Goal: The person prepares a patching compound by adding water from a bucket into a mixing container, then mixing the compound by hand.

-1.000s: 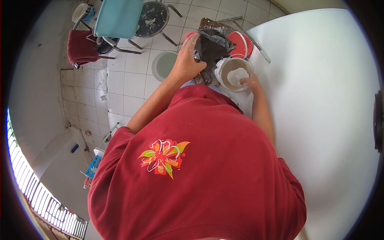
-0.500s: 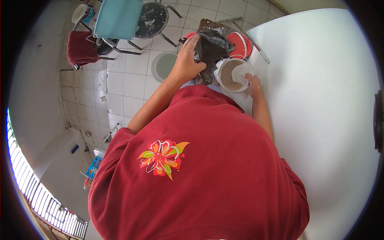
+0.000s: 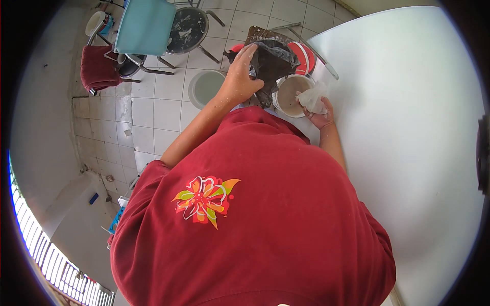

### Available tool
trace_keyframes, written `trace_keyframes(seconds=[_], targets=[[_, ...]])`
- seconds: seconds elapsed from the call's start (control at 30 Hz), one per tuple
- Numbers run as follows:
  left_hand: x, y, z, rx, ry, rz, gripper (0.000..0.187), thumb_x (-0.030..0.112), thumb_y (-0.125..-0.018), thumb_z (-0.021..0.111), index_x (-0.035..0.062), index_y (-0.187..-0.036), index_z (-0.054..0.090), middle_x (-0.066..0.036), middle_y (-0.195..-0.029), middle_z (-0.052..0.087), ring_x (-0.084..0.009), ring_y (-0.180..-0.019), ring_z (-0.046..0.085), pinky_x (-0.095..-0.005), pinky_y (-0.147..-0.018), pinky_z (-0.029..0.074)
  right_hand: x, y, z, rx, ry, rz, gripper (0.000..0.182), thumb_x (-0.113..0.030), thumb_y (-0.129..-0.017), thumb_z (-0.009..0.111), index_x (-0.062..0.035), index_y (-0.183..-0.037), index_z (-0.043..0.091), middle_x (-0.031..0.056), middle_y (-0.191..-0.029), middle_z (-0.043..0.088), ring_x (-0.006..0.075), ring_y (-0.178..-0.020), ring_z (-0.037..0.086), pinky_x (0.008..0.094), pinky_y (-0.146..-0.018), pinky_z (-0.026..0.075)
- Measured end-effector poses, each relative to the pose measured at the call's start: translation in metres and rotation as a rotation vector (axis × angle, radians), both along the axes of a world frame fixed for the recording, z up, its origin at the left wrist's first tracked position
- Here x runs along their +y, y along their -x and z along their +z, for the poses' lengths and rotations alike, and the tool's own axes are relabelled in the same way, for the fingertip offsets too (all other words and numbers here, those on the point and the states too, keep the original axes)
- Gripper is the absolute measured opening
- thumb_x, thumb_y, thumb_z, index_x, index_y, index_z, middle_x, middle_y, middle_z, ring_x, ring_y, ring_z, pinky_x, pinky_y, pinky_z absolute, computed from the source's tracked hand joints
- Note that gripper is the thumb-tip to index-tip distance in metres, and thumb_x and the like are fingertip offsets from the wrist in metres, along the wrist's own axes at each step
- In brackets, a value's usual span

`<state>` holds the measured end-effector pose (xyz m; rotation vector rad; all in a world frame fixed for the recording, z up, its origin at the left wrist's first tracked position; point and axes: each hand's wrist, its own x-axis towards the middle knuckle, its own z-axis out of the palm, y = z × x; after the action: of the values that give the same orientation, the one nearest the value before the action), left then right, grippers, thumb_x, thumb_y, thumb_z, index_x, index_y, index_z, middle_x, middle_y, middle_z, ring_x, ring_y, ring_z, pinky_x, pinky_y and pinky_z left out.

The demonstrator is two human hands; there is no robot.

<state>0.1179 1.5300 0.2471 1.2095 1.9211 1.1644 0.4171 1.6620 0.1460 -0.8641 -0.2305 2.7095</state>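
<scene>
My left hand (image 3: 240, 76) is closed on the edge of a black plastic bag (image 3: 274, 60), which hangs with its mouth spread. My right hand (image 3: 322, 117) grips a crumpled, translucent white plastic bag (image 3: 313, 98) at the right rim of a white bucket (image 3: 278, 104). Greyish-beige matter shows inside this bucket, below the bag. Some pale residue marks the fingers of my right hand. The two hands are apart, with the bucket and black bag between them.
A red bucket lid (image 3: 304, 57) lies behind the white bucket, near a stained brown board (image 3: 263, 34). A pale tub (image 3: 205, 87) stands on the tiled floor (image 3: 166, 112). Chairs, one with a turquoise back (image 3: 144, 25), stand upper left. A large white panel (image 3: 403, 127) borders my right side.
My right hand has drawn the translucent bag up and slightly right, out of the bucket's opening, and has turned so the fingers show. The left hand keeps its hold on the black bag.
</scene>
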Motion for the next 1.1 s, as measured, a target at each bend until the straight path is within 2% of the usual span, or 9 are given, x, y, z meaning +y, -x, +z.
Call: trace_keyframes(seconds=[0.17, 0.27, 0.4, 0.6, 0.67, 0.77, 0.87, 0.97, 1.1], targets=[[-0.001, -0.002, 0.000, 0.019, 0.010, 0.009, 0.077, 0.001, -0.062, 0.063, -0.0018, -0.134, 0.037, -0.015, -0.138, 0.039, -0.0246, -0.119, 0.046, -0.0271, -0.072, 0.052, 0.002, 0.001, 0.007, -0.113, 0.224, -0.008, 0.068, -0.045, -0.082, 0.060, -0.0056, -0.133, 0.037, 0.0227, -0.126, 0.047, 0.0413, -0.106, 0.052, 0.0495, -0.090, 0.046], [-0.001, -0.002, 0.001, 0.004, 0.005, 0.002, 0.077, 0.002, -0.062, 0.063, -0.0018, -0.134, 0.037, -0.015, -0.138, 0.038, -0.0246, -0.120, 0.045, -0.0270, -0.072, 0.052, 0.001, 0.005, 0.013, -0.131, 0.113, 0.037, 0.066, -0.049, -0.081, 0.061, -0.0086, -0.130, 0.043, 0.0184, -0.122, 0.050, 0.0398, -0.104, 0.053, 0.0497, -0.092, 0.045], [-0.001, -0.001, 0.003, 0.020, 0.016, -0.018, 0.077, 0.002, -0.062, 0.063, -0.0020, -0.134, 0.037, -0.015, -0.138, 0.039, -0.0246, -0.120, 0.045, -0.0267, -0.072, 0.052, -0.002, 0.003, 0.002, -0.254, 0.180, -0.049, 0.061, -0.038, -0.079, 0.067, -0.0110, -0.128, 0.045, 0.0147, -0.122, 0.051, 0.0371, -0.104, 0.053, 0.0457, -0.089, 0.047], [0.001, -0.001, 0.001, -0.015, 0.020, -0.031, 0.077, 0.002, -0.061, 0.063, -0.0025, -0.134, 0.038, -0.014, -0.137, 0.040, -0.0229, -0.119, 0.046, -0.0255, -0.071, 0.051, -0.003, -0.004, -0.049, -0.702, -0.224, 0.214, 0.052, -0.019, -0.071, 0.070, -0.0030, -0.117, 0.053, 0.0134, -0.097, 0.063, 0.0260, -0.084, 0.061, 0.0312, -0.069, 0.051], [0.002, -0.001, 0.000, -0.007, 0.034, -0.035, 0.077, 0.002, -0.061, 0.063, -0.0024, -0.134, 0.038, -0.014, -0.137, 0.040, -0.0215, -0.118, 0.046, -0.0251, -0.069, 0.050, -0.008, 0.010, -0.016, -1.096, -0.823, 0.571, 0.044, -0.024, -0.067, 0.072, -0.0004, -0.102, 0.061, 0.0124, -0.090, 0.065, 0.0204, -0.073, 0.063, 0.0296, -0.062, 0.051], [0.005, -0.002, 0.000, -0.028, 0.031, -0.042, 0.076, 0.003, -0.061, 0.063, -0.0023, -0.133, 0.038, -0.014, -0.138, 0.040, -0.0216, -0.118, 0.046, -0.0251, -0.068, 0.050, -0.003, -0.005, -0.074, -1.283, -1.117, 0.677, 0.040, -0.028, -0.064, 0.071, 0.0025, -0.089, 0.065, 0.0168, -0.086, 0.065, 0.0252, -0.073, 0.064, 0.0357, -0.062, 0.051], [0.008, 0.000, -0.002, -0.051, 0.015, -0.055, 0.076, 0.004, -0.061, 0.063, -0.0023, -0.133, 0.038, -0.014, -0.139, 0.039, -0.0227, -0.118, 0.046, -0.0251, -0.068, 0.050, -0.009, 0.007, -0.064, -1.473, -1.386, 0.850, 0.039, -0.028, -0.065, 0.068, 0.0040, -0.087, 0.065, 0.0211, -0.087, 0.064, 0.0311, -0.075, 0.064, 0.0395, -0.068, 0.051], [0.010, 0.002, -0.002, 0.003, 0.026, -0.070, 0.075, 0.004, -0.061, 0.063, -0.0023, -0.133, 0.039, -0.014, -0.140, 0.038, -0.0236, -0.118, 0.046, -0.0252, -0.068, 0.050, 0.003, 0.005, -0.073, -1.340, -1.227, 0.919, 0.044, -0.025, -0.062, 0.068, 0.0041, -0.095, 0.063, 0.0235, -0.088, 0.064, 0.0367, -0.078, 0.063, 0.0401, -0.072, 0.050], [0.011, 0.000, -0.003, 0.005, -0.002, -0.064, 0.075, 0.004, -0.062, 0.063, -0.0027, -0.132, 0.039, -0.014, -0.139, 0.039, -0.0240, -0.119, 0.045, -0.0256, -0.069, 0.050, 0.006, 0.020, -0.040, -1.206, -1.087, 0.714, 0.048, -0.020, -0.059, 0.070, 0.0025, -0.100, 0.061, 0.0197, -0.085, 0.064, 0.0320, -0.078, 0.063, 0.0390, -0.071, 0.050]])
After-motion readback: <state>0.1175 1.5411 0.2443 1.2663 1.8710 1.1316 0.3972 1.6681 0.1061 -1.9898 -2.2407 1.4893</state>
